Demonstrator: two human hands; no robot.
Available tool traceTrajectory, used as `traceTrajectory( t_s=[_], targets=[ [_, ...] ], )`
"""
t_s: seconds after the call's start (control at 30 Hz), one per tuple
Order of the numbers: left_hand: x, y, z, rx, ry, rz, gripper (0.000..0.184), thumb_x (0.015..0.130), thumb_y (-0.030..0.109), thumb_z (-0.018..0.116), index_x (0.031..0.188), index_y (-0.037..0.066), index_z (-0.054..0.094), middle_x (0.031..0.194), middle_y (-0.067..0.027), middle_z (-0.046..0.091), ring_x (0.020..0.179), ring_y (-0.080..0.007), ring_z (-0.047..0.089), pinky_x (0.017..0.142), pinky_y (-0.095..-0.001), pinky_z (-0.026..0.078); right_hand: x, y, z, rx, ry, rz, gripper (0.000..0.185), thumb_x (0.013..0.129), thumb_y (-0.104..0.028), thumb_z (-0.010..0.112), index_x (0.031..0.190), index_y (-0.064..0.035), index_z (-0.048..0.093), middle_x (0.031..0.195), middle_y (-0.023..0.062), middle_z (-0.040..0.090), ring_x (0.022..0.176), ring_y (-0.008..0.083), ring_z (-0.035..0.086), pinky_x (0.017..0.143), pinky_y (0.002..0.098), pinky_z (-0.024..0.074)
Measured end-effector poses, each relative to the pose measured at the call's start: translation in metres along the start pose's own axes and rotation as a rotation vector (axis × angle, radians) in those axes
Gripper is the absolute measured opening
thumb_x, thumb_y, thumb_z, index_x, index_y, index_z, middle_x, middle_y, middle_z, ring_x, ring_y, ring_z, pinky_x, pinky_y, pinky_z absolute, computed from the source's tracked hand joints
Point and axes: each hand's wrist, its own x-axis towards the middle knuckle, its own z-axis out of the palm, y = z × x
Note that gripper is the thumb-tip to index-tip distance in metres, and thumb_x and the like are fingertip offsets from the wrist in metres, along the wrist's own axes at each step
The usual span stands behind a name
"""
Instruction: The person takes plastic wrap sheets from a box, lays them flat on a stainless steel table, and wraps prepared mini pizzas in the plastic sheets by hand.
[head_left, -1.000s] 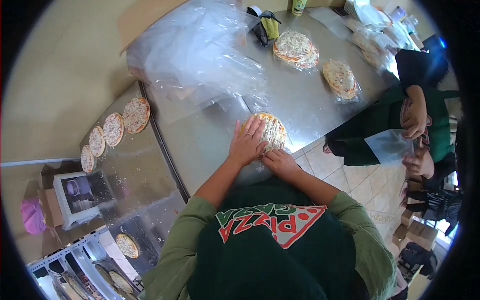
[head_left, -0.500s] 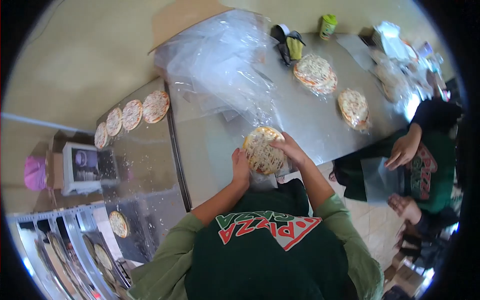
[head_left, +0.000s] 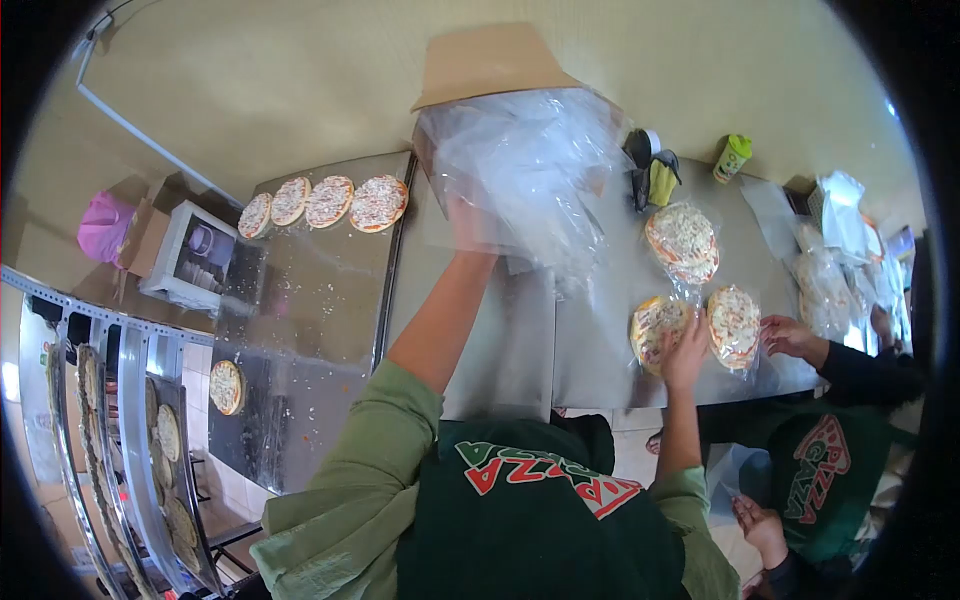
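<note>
My left hand (head_left: 472,222) reaches into the pile of clear plastic bags (head_left: 540,165) in the cardboard box; the plastic blurs its fingers. Over on the right, my right hand (head_left: 684,352) rests on a bagged pizza (head_left: 655,328), its fingers spread over the pizza's right side. Just right of that hand lies another bagged pizza (head_left: 734,325). Above them on the metal table sit stacked bagged pizzas (head_left: 683,243).
A co-worker's hand (head_left: 790,337) is beside the right pizza; their other hand (head_left: 762,530) holds a clear bag. Several unwrapped pizzas (head_left: 378,203) line the left table (head_left: 310,290). A green container (head_left: 732,158) stands at the back. Racks (head_left: 130,450) stand lower left.
The pizza between my hands has moved right and now lies beside the other bagged one. My left hand has let go and moved up to the bags. The co-worker's hand has come to the table.
</note>
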Motion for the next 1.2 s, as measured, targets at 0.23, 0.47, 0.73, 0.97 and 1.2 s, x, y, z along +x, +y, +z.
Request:
traceTrajectory(
  t_s=[0.23, 0.47, 0.73, 0.97, 1.2],
  targets=[
    [0.02, -0.002, 0.038, -0.029, 0.033, -0.219, 0.05, 0.094, 0.035, 0.039, 0.135, 0.006, 0.031, 0.129, -0.0084, 0.041, 0.119, -0.02, 0.038, 0.099, -0.0333, 0.031, -0.01, -0.051, 0.021, 0.021, -0.188, -0.08, 0.05, 0.082, -0.021, 0.058, 0.128, -0.0093, 0.041, 0.132, 0.0161, 0.038, 0.122, 0.0339, 0.037, 0.1, 0.0437, 0.0296],
    [0.052, -0.039, 0.007, -0.42, 0.194, -0.314, 0.031, 0.092, 0.021, 0.043, 0.121, 0.009, 0.044, 0.117, -0.0084, 0.051, 0.107, -0.0207, 0.049, 0.086, -0.0346, 0.042, 0.054, -0.23, -0.049, 0.781, -0.298, -0.543, 0.029, 0.085, -0.011, 0.053, 0.113, -0.004, 0.053, 0.119, 0.0169, 0.051, 0.109, 0.0336, 0.049, 0.093, 0.0368, 0.0384],
    [0.062, -0.014, -0.023, -0.239, 0.178, -0.621, 0.02, 0.088, 0.018, 0.044, 0.1, 0.003, 0.052, 0.081, -0.009, 0.054, 0.07, -0.021, 0.054, 0.067, -0.0371, 0.049, 0.13, -0.289, -0.024, 0.474, -0.02, -0.484, 0.04, 0.09, -0.024, 0.044, 0.128, -0.0114, 0.042, 0.122, 0.0176, 0.05, 0.111, 0.0359, 0.047, 0.092, 0.0414, 0.0383],
    [-0.027, 0.035, -0.052, -0.131, 0.025, -0.622, 0.015, 0.088, 0.013, 0.038, 0.095, 0.006, 0.049, 0.07, -0.0034, 0.048, 0.058, -0.0164, 0.049, 0.059, -0.0354, 0.047, 0.176, -0.304, -0.017, 0.136, -0.061, -0.611, 0.042, 0.087, -0.021, 0.048, 0.128, -0.0158, 0.041, 0.119, 0.0154, 0.052, 0.107, 0.035, 0.048, 0.09, 0.0399, 0.0395],
    [-0.087, 0.097, -0.087, 0.068, -0.008, -0.514, 0.049, 0.09, 0.053, 0.032, 0.097, 0.007, 0.049, 0.061, -0.0013, 0.043, 0.043, -0.0104, 0.039, 0.039, -0.0334, 0.044, 0.187, -0.307, 0.032, 0.205, -0.246, -0.478, 0.035, 0.088, -0.03, 0.046, 0.12, -0.0166, 0.053, 0.111, 0.0127, 0.058, 0.099, 0.0316, 0.055, 0.085, 0.0372, 0.0434]
  ],
)
